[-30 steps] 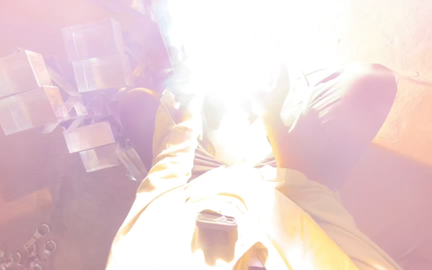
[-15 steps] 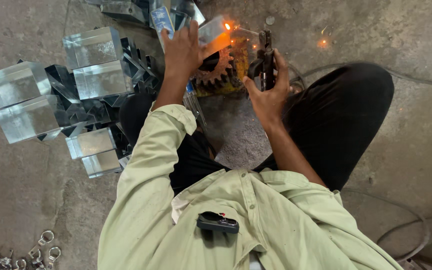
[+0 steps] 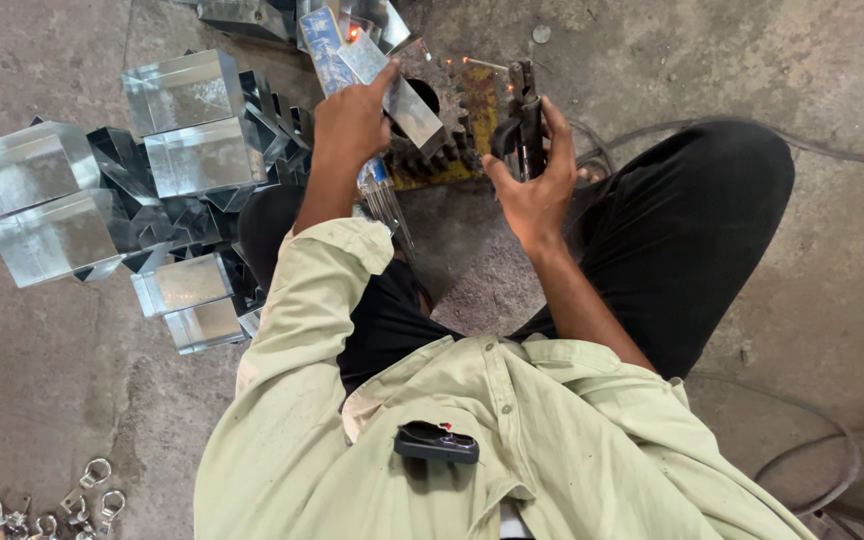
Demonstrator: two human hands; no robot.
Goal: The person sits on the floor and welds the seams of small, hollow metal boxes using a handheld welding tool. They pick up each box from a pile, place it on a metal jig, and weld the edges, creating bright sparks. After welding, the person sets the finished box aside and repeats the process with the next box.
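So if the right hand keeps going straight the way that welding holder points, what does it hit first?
The right hand holds the electrode holder pointing up the picture, away from the body. Its tip is already beside the yellow toothed gear, so that gear or the bare concrete floor beyond comes first; depth is unclear.

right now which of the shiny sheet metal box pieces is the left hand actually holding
The shiny folded sheet metal piece at the top centre, pressed by the left hand onto the yellow toothed gear block. The other shiny metal boxes lie untouched in a pile to the left.
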